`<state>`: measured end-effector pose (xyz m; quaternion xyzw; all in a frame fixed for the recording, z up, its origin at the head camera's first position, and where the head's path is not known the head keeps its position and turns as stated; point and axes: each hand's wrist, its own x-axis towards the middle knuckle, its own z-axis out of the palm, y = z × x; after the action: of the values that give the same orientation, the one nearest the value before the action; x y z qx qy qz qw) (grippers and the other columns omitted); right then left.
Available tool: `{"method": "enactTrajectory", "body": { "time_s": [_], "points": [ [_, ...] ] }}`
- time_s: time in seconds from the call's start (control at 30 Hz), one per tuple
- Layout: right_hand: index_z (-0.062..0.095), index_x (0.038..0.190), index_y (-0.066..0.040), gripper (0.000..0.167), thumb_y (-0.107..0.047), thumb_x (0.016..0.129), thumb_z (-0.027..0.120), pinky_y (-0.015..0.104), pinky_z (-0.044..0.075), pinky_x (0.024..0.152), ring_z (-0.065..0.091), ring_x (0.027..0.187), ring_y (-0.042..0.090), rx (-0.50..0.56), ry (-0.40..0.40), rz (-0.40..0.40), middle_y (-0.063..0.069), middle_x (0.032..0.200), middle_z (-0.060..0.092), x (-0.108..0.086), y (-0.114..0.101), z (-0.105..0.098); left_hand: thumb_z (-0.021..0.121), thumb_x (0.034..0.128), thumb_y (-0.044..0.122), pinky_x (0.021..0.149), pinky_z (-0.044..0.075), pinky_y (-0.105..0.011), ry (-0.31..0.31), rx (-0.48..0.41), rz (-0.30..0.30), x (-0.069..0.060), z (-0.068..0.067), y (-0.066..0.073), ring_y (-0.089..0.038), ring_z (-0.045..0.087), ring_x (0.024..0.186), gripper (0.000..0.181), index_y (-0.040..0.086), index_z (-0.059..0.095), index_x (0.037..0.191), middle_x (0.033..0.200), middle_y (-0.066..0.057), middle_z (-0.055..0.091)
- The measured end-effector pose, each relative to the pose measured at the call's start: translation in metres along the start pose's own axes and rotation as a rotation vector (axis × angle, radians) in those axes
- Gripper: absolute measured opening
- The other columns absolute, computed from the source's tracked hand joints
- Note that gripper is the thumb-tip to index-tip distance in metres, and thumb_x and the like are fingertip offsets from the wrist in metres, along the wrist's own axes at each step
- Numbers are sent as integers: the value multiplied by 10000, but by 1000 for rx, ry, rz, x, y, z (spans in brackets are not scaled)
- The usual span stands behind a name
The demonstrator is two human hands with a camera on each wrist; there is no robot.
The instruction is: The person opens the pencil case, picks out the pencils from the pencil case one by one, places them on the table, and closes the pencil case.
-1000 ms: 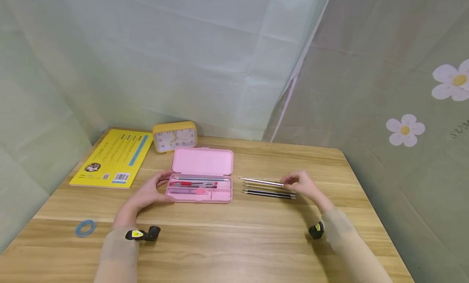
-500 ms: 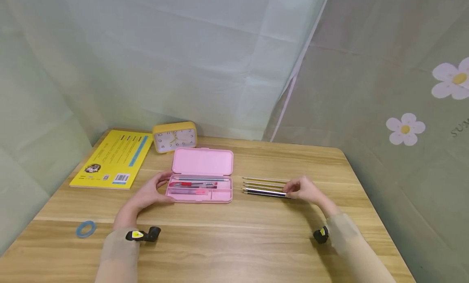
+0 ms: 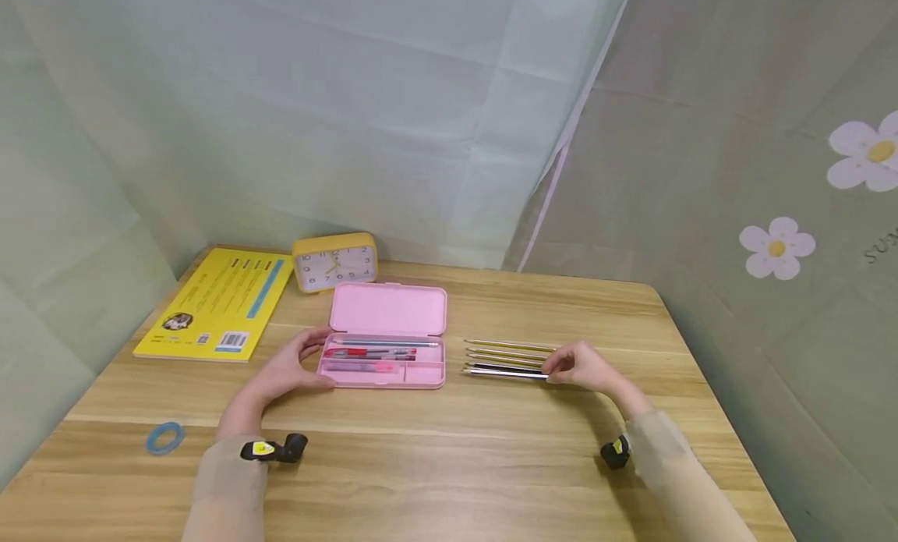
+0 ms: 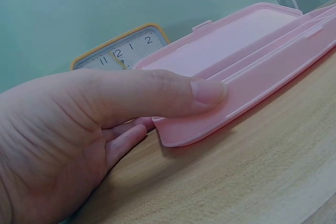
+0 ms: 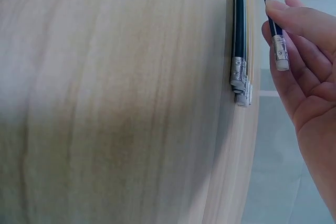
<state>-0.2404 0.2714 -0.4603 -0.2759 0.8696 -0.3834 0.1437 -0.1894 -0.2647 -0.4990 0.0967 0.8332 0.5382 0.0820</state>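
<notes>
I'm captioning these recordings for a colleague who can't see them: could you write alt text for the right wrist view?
A right hand pinches a dark pencil close to its white eraser. The eraser ends of other pencils sit together beside it, apart from the held one, over a wood-grain table.

Soft light, cool wrist views

Head view: moderately bright, diffuse; right sleeve (image 3: pixel 659 441) side throws a soft shadow on the wooden tabletop (image 3: pixel 435 464). Yellow book's (image 3: pixel 213 304) small print too blurred to read. Left wrist: cool cast, pale sheen lower right. Right wrist: bluish, shadow beside the pencils (image 5: pixel 239 35); tabletop edge bows.
</notes>
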Motion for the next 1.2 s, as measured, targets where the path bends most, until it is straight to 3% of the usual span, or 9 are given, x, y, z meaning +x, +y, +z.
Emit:
{"method": "enactTrajectory", "body": {
  "time_s": [0.43, 0.87, 1.2],
  "points": [
    [724, 886, 48, 117, 24, 777, 760, 179, 575, 669, 633, 718, 1, -8, -15, 3, 163, 845, 729, -2, 0, 2, 869, 717, 188, 1168, 285, -570, -16, 6, -11, -1, 1, 2, -459, 304, 1408, 998, -22, 273, 1489, 1540, -242, 307],
    [733, 860, 8, 113, 29, 754, 766, 182, 574, 652, 623, 719, -13, -171, 2, -79, 101, 815, 731, 0, -3, 5, 867, 720, 189, 1168, 281, -575, -12, 6, -13, -2, -1, 3, -463, 303, 1407, 989, -21, 278, 1487, 1537, -246, 309],
    [729, 850, -26, 118, 26, 750, 760, 186, 575, 642, 622, 703, -3, -224, -29, -61, 43, 809, 724, 2, -6, 7, 872, 719, 188, 1167, 293, -560, -14, 11, -11, 0, -1, 1, -456, 311, 1406, 996, -21, 274, 1488, 1542, -239, 307]
  ]
}}
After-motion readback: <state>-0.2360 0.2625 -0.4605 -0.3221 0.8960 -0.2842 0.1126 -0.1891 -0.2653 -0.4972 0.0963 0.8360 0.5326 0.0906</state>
